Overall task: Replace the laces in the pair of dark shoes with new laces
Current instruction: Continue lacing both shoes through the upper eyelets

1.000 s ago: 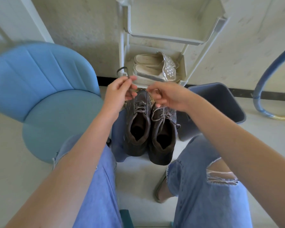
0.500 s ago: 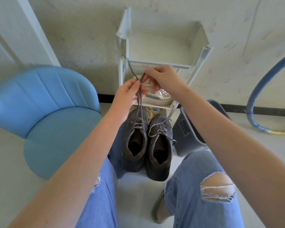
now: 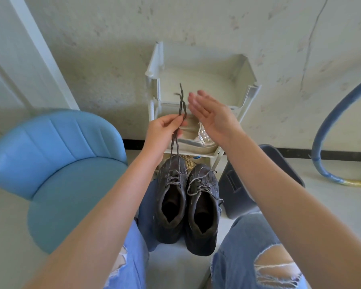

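Two dark shoes stand side by side on the floor between my knees, the left shoe and the right shoe. Both carry grey laces. My left hand pinches both ends of the left shoe's lace and holds them up taut above the shoe, the tips sticking up past my fingers. My right hand hovers just right of the lace ends, flat, fingers spread, holding nothing. The right shoe's lace lies loose over its tongue.
A white shoe rack stands against the wall behind the shoes, with a silver shoe on its lower shelf. A blue chair is at my left, a dark bin at my right, a blue hose far right.
Both hands rose with the left shoe's lace, drawing it up taut. My right hand has let go of the lace and opened flat; my left hand now holds both ends alone.
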Available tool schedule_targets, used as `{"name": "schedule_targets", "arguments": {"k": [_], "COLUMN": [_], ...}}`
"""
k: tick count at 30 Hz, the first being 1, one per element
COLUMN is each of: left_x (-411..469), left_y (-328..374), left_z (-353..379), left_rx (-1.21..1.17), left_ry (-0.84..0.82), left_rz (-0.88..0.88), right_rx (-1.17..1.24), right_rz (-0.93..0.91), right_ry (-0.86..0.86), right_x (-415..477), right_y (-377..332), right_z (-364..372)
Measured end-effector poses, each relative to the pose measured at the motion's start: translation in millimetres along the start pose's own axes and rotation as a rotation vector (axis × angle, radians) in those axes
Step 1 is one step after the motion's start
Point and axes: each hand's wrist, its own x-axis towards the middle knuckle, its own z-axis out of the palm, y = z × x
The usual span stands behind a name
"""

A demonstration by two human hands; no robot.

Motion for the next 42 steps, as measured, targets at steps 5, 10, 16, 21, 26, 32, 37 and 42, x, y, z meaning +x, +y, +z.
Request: {"name": "schedule_targets", "arguments": {"k": [5, 10, 16, 21, 26, 32, 37, 42], "left_x": [-3, -6, -1, 1, 7, 9, 4, -1], "left_y": [2, 4, 10, 8, 5, -9, -38, -68], "left_z": [1, -1, -5, -11, -32, -56, -80, -76], "left_rx": [-0.026, 0.006, 0.08, 0.094, 0.072, 0.23, 0.645, 0.733], "left_ry": [0.024, 0.01, -0.029, -0.001, 0.054, 0.104, -0.033, -0.141], "left_rz": [0.015, 0.034, 0.062, 0.103, 0.109, 0.083, -0.268, -0.468], "right_rx": [-0.728, -0.579, -0.505, -0.515, -0.459, -0.522, -0.782, -0.97], "right_rz": [-0.025, -0.085, -0.107, -0.133, -0.131, -0.123, -0.051, 0.069], "right_ry": [-0.009, 0.022, 0.01, 0.01, -0.007, -0.023, -0.056, -0.165], "right_x": [-9, -11, -12, -12, -10, -9, -9, -9], "right_y": [16, 25, 23, 20, 17, 14, 27, 58], "right_z": [1, 2, 10, 9, -4, -22, -50, -74]}}
